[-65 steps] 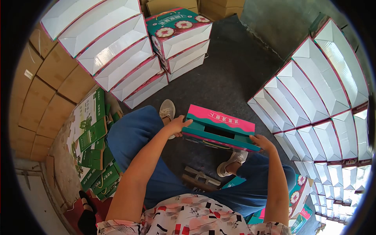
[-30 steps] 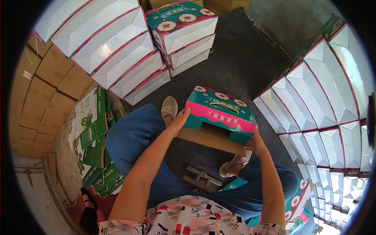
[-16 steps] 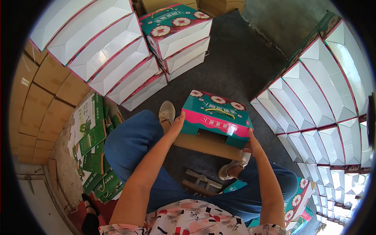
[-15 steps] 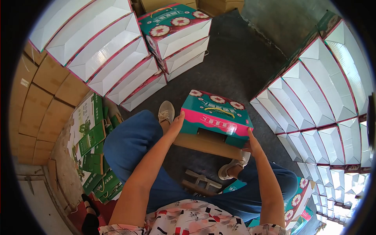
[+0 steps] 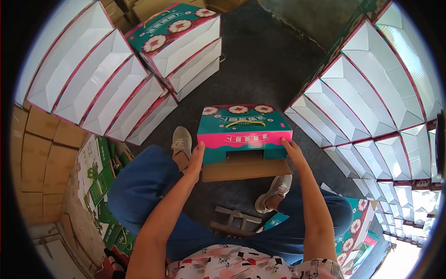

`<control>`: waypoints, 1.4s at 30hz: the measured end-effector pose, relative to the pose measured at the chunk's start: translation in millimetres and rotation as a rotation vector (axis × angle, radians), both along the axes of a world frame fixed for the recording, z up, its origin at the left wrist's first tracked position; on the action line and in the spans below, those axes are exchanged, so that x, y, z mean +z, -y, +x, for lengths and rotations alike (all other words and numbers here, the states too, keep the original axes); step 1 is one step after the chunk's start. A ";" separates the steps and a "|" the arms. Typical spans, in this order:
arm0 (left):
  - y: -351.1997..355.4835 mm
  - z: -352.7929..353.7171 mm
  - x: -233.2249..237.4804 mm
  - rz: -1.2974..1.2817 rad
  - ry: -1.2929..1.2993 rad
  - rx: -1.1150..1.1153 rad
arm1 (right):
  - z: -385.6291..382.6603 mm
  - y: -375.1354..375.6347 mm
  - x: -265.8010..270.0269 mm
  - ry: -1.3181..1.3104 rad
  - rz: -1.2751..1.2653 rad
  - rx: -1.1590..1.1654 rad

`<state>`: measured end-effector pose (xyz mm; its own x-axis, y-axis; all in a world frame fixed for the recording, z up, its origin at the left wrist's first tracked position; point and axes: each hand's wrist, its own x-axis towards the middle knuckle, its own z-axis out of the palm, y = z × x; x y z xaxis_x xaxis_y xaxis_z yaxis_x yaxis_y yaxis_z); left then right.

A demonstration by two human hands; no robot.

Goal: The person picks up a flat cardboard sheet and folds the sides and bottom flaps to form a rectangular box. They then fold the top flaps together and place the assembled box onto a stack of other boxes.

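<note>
Between my two hands is a teal and pink printed carton (image 5: 244, 124) with a yellow rope handle on its top. A brown cardboard flap (image 5: 246, 169) hangs out from the near side, below a dark opening. My left hand (image 5: 197, 159) presses the carton's left end, and my right hand (image 5: 292, 152) grips its right end; some fingers of each are out of sight behind it. The carton is held above the dark floor, between my shoes. Closer to my body, a small wooden frame-like piece (image 5: 238, 217) lies on the floor.
White-sided cartons are stacked at the left (image 5: 93, 69) and right (image 5: 367, 93). A shorter carton stack (image 5: 193, 51) stands ahead. Brown boxes (image 5: 44, 158) line the far left. Flat green printed cardboard (image 5: 100, 186) lies left; flat teal cardboard (image 5: 353, 223) lies by my right knee.
The carton has turned so that its near edge lies almost level across the view, and it sits slightly further left. The surrounding stacks have shifted left as my view moved. Both hands keep their hold.
</note>
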<state>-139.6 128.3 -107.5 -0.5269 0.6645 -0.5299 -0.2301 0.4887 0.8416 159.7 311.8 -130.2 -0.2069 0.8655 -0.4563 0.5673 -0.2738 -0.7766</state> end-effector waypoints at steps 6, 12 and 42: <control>-17.4 -43.5 9.9 0.043 0.125 0.021 | 19.2 -30.4 27.3 0.066 -0.070 0.183; -34.8 -73.5 13.5 0.089 0.077 0.046 | 19.3 -36.4 28.7 -0.260 -0.254 0.005; -177.5 -74.8 -181.9 0.121 -0.537 0.159 | -55.3 -76.0 -133.5 -0.470 -0.387 -0.468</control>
<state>-214.3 305.8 -289.5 -0.7999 0.5941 -0.0853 0.1826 0.3764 0.9083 104.4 387.8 -263.6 -0.1052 0.7069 -0.6995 -0.0412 -0.7059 -0.7072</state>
